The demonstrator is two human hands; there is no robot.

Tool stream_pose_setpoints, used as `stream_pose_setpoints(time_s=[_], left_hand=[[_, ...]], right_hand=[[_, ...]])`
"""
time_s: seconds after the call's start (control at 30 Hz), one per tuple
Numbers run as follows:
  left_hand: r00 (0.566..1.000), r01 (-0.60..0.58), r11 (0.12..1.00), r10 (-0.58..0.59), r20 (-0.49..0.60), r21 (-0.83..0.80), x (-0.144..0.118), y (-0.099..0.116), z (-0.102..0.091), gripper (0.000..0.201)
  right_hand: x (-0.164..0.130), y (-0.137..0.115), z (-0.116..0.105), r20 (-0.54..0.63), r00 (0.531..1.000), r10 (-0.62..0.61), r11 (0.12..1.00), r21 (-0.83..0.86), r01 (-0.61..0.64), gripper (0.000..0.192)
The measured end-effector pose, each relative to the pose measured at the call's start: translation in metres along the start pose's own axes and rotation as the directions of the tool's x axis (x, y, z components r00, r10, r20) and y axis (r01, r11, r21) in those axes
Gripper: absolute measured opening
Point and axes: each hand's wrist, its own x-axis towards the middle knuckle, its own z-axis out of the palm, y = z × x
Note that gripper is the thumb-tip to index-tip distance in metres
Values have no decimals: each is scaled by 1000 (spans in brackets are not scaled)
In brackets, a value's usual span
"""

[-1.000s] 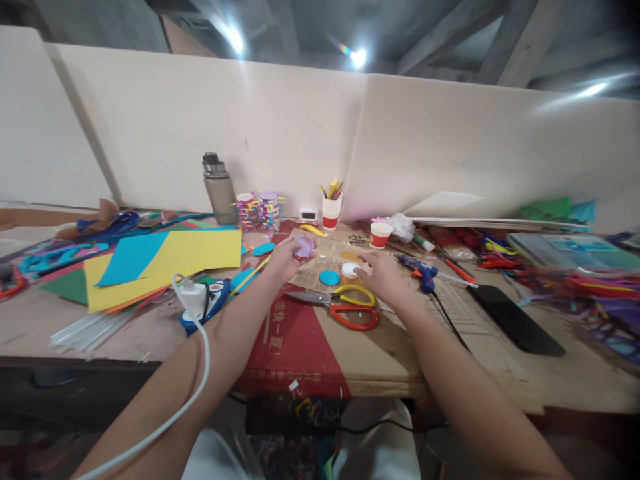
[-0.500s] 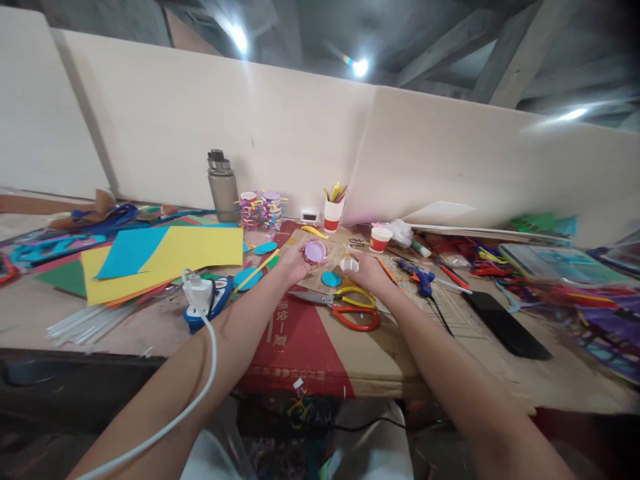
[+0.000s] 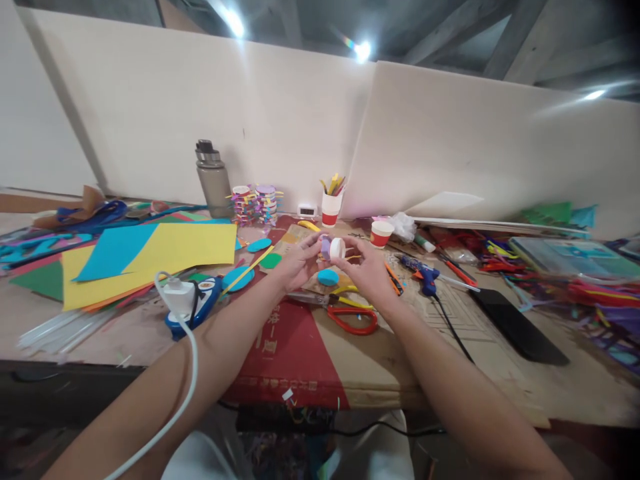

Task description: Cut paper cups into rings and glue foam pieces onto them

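My left hand [image 3: 299, 264] is closed on a small purple round piece [image 3: 325, 247], tilted on its side. Pinched in my right hand [image 3: 369, 265] is a small white round piece [image 3: 339, 249] with a raised rim, possibly cut from a paper cup. The two pieces meet or nearly meet between my fingers; I cannot tell if they touch. Just below them lies a blue paper disc [image 3: 328, 277]. Large scissors with a yellow and a red handle [image 3: 353, 320] rest on the cardboard near my wrists, their blades partly behind my left arm.
Coloured paper sheets [image 3: 195, 245] and a blue power strip [image 3: 210, 297] with a white cable lie left. Behind stand a bottle [image 3: 214, 183], decorated cups [image 3: 266, 205] and red-white paper cups [image 3: 381, 233]. A glue gun [image 3: 427, 280] and black phone [image 3: 517, 327] are right.
My hands have come together, bringing the purple and white pieces side by side. Both pieces have turned from facing up onto their sides. The camera view has shifted slightly.
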Motion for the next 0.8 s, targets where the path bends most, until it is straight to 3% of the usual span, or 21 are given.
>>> stream_pose_setpoints(time_s=[0.33, 0.8], left_hand=[[993, -15, 1000, 14, 117, 11, -4, -7, 5, 50], [998, 9, 1000, -10, 68, 22, -6, -11, 10, 45]], right_hand=[[-7, -6, -4, -16, 991, -130, 988, -87, 128, 43], [-5, 0, -5, 2, 979, -202, 952, -235, 197, 46]])
